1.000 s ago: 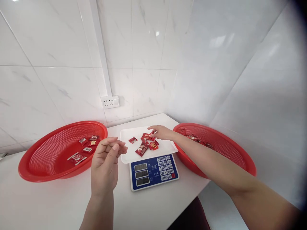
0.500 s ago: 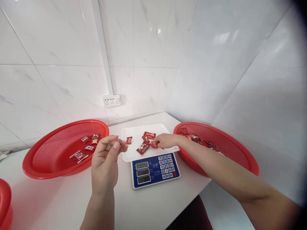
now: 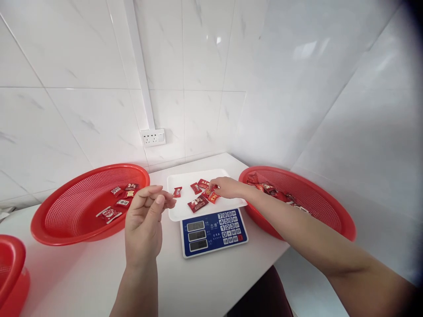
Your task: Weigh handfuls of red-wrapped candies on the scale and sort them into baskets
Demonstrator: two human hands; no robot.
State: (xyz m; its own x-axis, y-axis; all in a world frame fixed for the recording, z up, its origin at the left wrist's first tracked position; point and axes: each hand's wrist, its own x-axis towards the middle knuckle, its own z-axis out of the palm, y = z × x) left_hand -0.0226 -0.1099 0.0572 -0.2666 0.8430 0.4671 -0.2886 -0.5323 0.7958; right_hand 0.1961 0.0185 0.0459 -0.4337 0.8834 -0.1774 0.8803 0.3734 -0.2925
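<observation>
Right hand (image 3: 228, 187) lies on the white scale tray (image 3: 180, 209) with fingertips on the red candies (image 3: 197, 203) — grip cannot be told. Left hand (image 3: 145, 220) hovers above the counter (image 3: 82, 273) — fingers curled to thumb.

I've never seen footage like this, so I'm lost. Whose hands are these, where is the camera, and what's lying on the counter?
There is no machine here: a person wears a camera on the head, looking forward and down, so both arms are their own. The left hand hovers above the white counter, fingers loosely curled, nothing visible in it. The right hand reaches onto the white tray of a blue-faced scale, fingertips on red wrapped sweets; whether it grips one is unclear. The left basket and the right basket, both red, hold more sweets.
</observation>
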